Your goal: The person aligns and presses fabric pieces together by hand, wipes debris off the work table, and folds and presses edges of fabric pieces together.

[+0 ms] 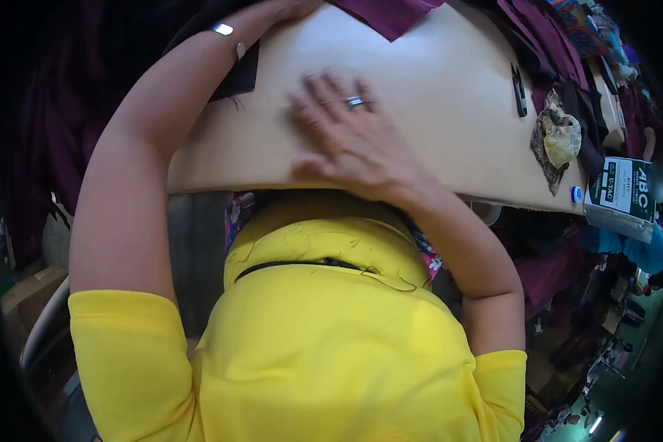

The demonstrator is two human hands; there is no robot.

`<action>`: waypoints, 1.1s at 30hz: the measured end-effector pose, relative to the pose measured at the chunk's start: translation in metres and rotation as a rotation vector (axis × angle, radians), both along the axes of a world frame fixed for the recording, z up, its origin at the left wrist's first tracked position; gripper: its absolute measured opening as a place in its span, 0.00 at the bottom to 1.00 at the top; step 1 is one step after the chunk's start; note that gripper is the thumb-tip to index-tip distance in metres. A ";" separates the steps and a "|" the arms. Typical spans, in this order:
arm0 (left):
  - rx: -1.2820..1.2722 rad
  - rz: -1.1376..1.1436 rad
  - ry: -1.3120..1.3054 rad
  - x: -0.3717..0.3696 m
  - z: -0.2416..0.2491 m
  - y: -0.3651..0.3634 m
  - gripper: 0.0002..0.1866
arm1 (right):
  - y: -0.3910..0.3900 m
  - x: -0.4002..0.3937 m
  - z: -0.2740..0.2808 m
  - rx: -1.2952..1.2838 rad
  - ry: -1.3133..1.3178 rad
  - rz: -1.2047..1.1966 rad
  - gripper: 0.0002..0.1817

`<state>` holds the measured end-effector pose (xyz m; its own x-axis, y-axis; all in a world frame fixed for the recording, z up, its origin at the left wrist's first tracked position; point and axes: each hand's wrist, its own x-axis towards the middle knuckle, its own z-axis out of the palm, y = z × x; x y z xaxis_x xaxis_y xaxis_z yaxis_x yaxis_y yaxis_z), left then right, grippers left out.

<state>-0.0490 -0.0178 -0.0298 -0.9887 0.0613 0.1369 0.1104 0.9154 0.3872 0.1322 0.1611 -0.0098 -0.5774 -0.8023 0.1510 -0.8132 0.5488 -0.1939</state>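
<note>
Tabletop (442, 96) under R hand (346, 140) (blurry), grip open, empty; L hand (300, 6) grip unclear.

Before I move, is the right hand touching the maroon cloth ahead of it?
Apart: the head view shows bare tabletop between the right hand and maroon cloth.

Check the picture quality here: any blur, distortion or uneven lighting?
Head view: fingers of the right hand are smeared, likely by motion; wide-angle distortion bows the edges of the table; black vignetting swallows the corners; a soft sheen lies on the tabletop; the yellow shirt is bright yet keeps its folds.
</note>
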 end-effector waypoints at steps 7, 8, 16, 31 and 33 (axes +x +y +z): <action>0.016 -0.017 0.007 -0.001 -0.003 0.001 0.24 | 0.001 -0.012 0.019 -0.354 -0.775 0.160 0.38; 0.020 -0.019 0.009 -0.002 -0.004 0.001 0.24 | 0.007 -0.019 0.019 -0.386 -0.711 0.032 0.37; 0.052 -0.035 0.027 -0.009 -0.010 -0.003 0.23 | -0.036 0.020 0.014 -0.398 -0.599 0.315 0.28; 0.475 -0.892 -0.512 0.206 0.068 0.033 0.10 | 0.055 -0.066 -0.003 -0.491 0.016 -0.383 0.24; 0.449 -1.036 -0.763 0.227 0.068 0.039 0.12 | 0.055 -0.062 -0.003 -0.613 -0.067 -0.388 0.23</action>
